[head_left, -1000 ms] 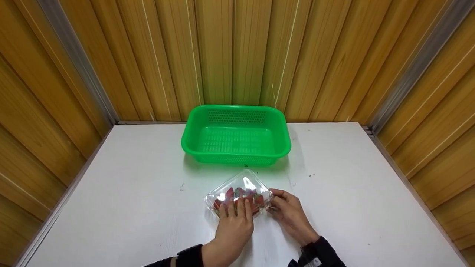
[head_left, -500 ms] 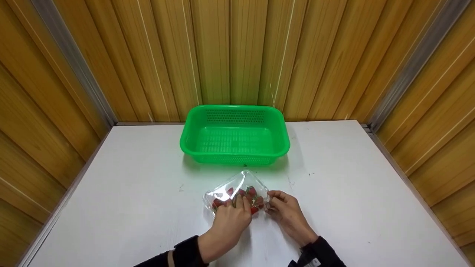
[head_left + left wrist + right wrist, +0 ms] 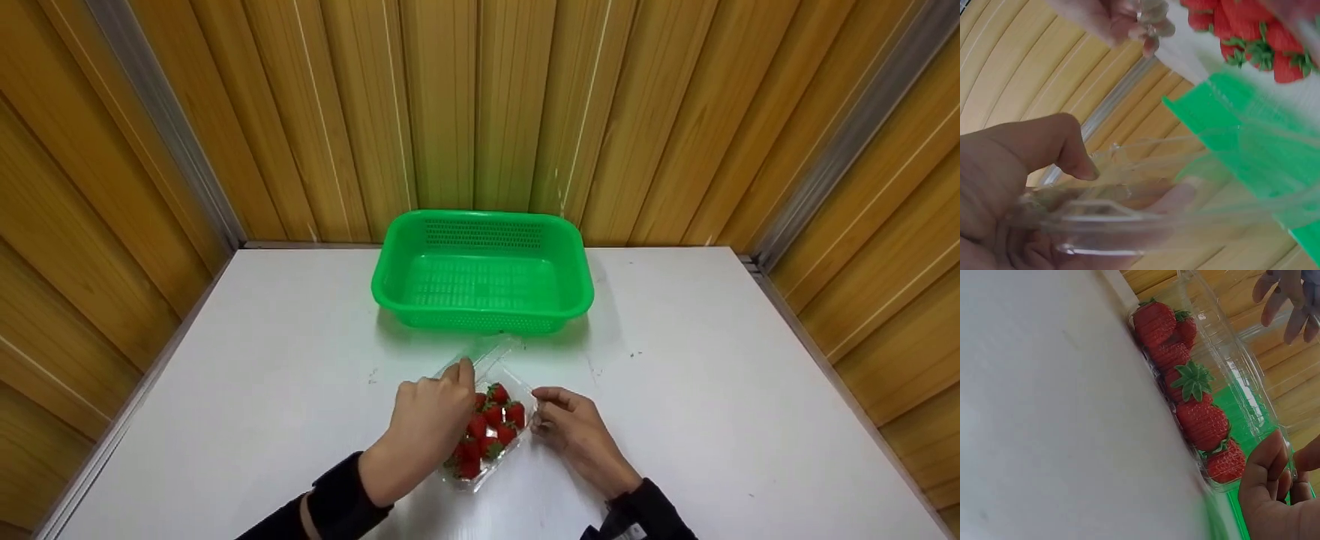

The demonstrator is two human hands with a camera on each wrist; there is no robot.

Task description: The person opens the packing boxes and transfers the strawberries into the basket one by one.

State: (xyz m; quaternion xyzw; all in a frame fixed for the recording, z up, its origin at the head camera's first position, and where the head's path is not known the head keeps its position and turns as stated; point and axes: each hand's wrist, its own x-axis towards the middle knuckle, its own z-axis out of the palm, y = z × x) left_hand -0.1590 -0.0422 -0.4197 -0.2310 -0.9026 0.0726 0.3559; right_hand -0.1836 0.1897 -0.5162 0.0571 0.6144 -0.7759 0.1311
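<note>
A clear plastic clamshell box lies on the table with several red strawberries in it, their green leaves showing. Its lid stands raised and tilted away from the fruit. My left hand holds that lid between thumb and fingers; the left wrist view shows the fingers through the clear plastic. At the box's right corner, my right hand pinches the rim, seen close up in the right wrist view. The left forearm side of the box is partly hidden behind my left hand.
Behind the box, close to its far corner, stands a green perforated plastic basket with nothing in it. The white table is bounded by wood-patterned panels at the back and sides.
My left hand has gone from resting on the closed lid to gripping it and lifting it up and leftward. The strawberries are now uncovered. My right hand stays at the corner.
</note>
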